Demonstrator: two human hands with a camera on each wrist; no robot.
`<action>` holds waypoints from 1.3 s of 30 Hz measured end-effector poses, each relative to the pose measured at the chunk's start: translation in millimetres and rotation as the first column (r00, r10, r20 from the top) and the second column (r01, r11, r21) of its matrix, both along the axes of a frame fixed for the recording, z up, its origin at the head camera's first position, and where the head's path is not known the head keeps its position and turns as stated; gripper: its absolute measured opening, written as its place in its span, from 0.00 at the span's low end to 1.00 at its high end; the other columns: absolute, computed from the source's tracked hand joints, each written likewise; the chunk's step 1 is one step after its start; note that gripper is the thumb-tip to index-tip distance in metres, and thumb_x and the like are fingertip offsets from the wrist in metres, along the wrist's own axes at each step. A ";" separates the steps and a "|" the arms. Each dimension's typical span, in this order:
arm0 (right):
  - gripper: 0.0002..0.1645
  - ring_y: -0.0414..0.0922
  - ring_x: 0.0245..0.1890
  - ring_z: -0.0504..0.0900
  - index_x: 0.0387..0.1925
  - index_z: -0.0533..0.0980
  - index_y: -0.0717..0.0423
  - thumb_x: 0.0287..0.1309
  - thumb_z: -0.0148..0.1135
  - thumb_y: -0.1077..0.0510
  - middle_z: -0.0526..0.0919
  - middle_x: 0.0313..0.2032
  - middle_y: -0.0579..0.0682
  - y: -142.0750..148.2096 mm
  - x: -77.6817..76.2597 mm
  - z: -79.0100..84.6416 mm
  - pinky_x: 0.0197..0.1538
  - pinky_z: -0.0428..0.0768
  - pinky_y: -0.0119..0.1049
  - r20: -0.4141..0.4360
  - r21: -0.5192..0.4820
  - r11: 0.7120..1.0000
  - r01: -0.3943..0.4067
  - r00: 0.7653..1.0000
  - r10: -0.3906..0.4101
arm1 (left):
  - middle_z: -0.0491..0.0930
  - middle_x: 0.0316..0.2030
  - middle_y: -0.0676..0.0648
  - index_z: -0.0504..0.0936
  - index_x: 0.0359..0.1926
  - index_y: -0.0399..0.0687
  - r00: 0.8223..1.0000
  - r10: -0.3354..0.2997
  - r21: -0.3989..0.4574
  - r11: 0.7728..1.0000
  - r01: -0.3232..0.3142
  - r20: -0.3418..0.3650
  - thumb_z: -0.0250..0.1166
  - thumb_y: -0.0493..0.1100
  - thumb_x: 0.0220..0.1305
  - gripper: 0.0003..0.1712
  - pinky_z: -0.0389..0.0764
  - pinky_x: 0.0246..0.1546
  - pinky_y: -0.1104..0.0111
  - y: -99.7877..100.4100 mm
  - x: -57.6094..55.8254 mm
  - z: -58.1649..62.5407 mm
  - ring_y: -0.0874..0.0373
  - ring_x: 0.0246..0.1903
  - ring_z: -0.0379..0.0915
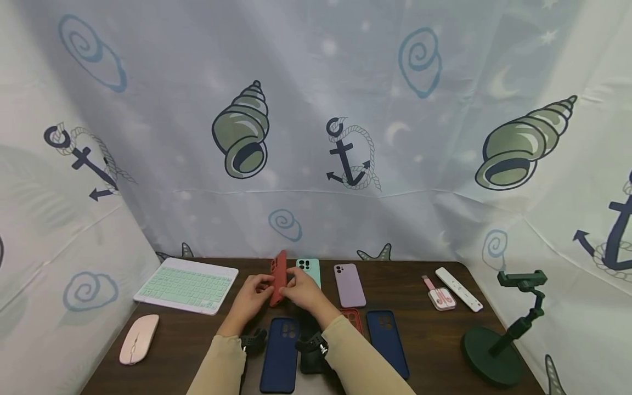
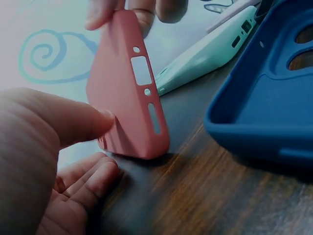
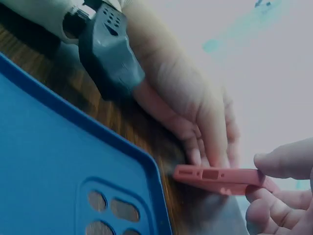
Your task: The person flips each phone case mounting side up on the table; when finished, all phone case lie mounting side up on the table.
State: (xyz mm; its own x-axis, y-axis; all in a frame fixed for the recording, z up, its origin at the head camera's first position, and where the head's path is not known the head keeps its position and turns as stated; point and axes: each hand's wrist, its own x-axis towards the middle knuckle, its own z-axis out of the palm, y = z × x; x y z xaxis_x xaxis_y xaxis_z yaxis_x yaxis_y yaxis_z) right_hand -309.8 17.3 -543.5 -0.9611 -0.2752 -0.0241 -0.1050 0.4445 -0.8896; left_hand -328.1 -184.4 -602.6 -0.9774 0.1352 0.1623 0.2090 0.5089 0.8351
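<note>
A red phone case [image 1: 278,277] stands raised on its side near the back of the table, between the two hands. My left hand [image 1: 253,297] holds one edge of it, with the thumb [image 2: 93,122] on its broad face and lower fingers [image 2: 90,183] by the tabletop. Its opposite end is pinched between thumb and fingers of my right hand [image 3: 283,188]. Port cutouts show along the case's short side. Just behind my right hand lies a mint green phone case [image 1: 311,267]. A dark blue phone case [image 1: 278,362] lies in front, between the forearms.
Right of the hands lie a lilac phone case [image 1: 349,285], a second red case [image 1: 353,317] and another blue case [image 1: 387,340]. A keyboard [image 1: 187,285] and mouse [image 1: 139,340] are left. A white remote [image 1: 459,289] and green stand [image 1: 494,356] are far right.
</note>
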 end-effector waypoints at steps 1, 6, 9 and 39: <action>0.37 0.41 0.23 0.77 0.70 0.66 0.57 0.63 0.68 0.54 0.83 0.32 0.47 -1.2 1.0 0.8 0.28 0.74 0.35 -0.015 0.020 1.000 -0.001 1.000 0.001 | 0.75 0.53 0.40 0.83 0.56 0.49 1.000 0.000 0.008 1.000 0.000 -0.003 0.67 0.44 0.69 0.16 0.79 0.52 0.56 0.1 -0.5 -0.1 0.51 0.48 0.79; 0.37 0.41 0.20 0.79 0.70 0.68 0.57 0.64 0.68 0.52 0.83 0.29 0.43 -6.0 7.5 3.9 0.27 0.75 0.35 -0.039 0.069 0.998 0.010 0.999 -0.007 | 0.76 0.53 0.42 0.81 0.54 0.50 1.000 0.004 0.075 0.997 -0.005 0.013 0.65 0.52 0.70 0.17 0.77 0.54 0.57 -0.4 -0.9 1.4 0.50 0.50 0.79; 0.35 0.40 0.19 0.79 0.68 0.71 0.57 0.63 0.69 0.51 0.84 0.27 0.42 -8.6 11.7 5.8 0.27 0.76 0.34 -0.049 0.070 0.998 0.009 0.999 -0.006 | 0.77 0.56 0.43 0.78 0.57 0.52 0.998 -0.022 0.161 0.987 0.011 0.067 0.64 0.56 0.71 0.21 0.77 0.55 0.60 -0.5 -0.1 4.6 0.50 0.54 0.77; 0.19 0.35 0.28 0.76 0.49 0.86 0.42 0.67 0.61 0.39 0.86 0.33 0.37 -23.2 28.5 -0.5 0.34 0.73 0.32 -0.094 0.463 0.879 -0.114 0.980 0.176 | 0.76 0.39 0.38 0.62 0.69 0.44 0.921 -0.070 0.335 0.940 -0.068 0.383 0.60 0.46 0.74 0.29 0.85 0.28 0.61 2.0 14.4 46.4 0.55 0.26 0.80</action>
State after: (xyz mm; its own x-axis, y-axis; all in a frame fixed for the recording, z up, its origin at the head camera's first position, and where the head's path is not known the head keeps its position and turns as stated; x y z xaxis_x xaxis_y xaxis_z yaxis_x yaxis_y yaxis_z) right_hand -281.3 -5.9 -544.0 -0.9144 -0.4007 -0.0583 -0.2997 0.7665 -0.5681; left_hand -313.6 -182.4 -556.1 -0.9717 0.1410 -0.1895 -0.1623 0.1844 0.9694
